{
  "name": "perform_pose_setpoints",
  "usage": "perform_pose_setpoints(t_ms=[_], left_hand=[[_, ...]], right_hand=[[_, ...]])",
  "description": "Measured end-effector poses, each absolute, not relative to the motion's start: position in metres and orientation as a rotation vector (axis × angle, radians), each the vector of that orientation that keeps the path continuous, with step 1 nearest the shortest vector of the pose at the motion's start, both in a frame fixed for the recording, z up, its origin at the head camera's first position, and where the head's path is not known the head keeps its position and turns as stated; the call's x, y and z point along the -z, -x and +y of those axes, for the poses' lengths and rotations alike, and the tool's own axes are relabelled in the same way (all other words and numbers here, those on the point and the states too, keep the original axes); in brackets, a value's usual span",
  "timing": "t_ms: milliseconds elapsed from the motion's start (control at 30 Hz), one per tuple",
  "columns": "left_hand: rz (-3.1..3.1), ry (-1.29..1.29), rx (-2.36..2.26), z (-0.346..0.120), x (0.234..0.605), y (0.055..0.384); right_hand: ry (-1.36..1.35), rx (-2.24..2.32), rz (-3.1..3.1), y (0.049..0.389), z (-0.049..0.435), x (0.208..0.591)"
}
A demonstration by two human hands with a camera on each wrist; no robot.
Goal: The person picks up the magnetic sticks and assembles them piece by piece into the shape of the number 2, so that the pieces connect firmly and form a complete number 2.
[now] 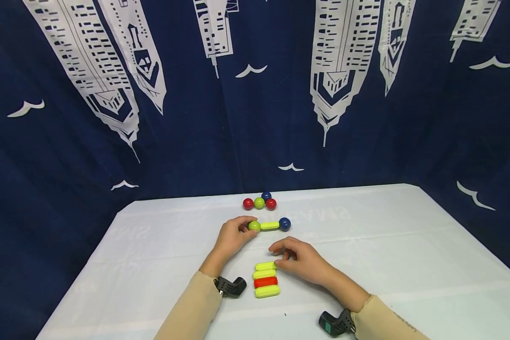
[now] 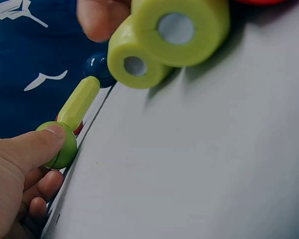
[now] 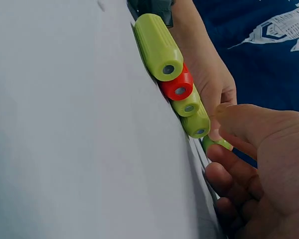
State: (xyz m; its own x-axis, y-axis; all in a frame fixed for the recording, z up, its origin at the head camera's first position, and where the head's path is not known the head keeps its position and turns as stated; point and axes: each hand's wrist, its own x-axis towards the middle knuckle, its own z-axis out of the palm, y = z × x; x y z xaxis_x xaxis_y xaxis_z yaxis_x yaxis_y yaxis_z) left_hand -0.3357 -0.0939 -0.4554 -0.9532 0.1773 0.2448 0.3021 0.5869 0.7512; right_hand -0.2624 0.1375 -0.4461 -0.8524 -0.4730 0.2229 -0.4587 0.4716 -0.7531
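Observation:
My left hand [image 1: 233, 237] pinches a green ball [image 1: 254, 226] between thumb and fingers. From that ball a yellow-green magnetic rod [image 1: 269, 225] runs to a dark blue ball [image 1: 284, 224], the three in one line on the table. Nearer me, several short ribbed rods lie side by side: a red rod [image 1: 265, 282] among yellow-green ones, with round metal ends that show in both wrist views. My right hand [image 1: 304, 260] hovers with loosely bent fingers beside the farthest yellow-green rod [image 1: 265, 266], its thumb tip right at that rod's end and nothing held.
Behind the joined pieces sits a cluster of loose balls: a red ball [image 1: 248, 204], a green ball [image 1: 259, 203], another red ball [image 1: 271, 204] and a blue ball [image 1: 266, 195]. A white cloth covers the table [image 1: 391, 245]. A dark blue printed curtain [image 1: 255, 123] hangs behind it.

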Motion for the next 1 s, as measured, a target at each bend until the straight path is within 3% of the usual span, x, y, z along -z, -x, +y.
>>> perform_pose_setpoints(t_ms=[467,1000], left_hand=[[-2.663,0.408,1.312,-0.0937,0.455,0.3333],[-2.664,0.421,1.282,-0.0929,0.4554,0.3336]], right_hand=[[1.01,1.217,2.715,0.2628,0.14,0.4536],[0.901,1.126,2.941,0.2606,0.1376,0.449]])
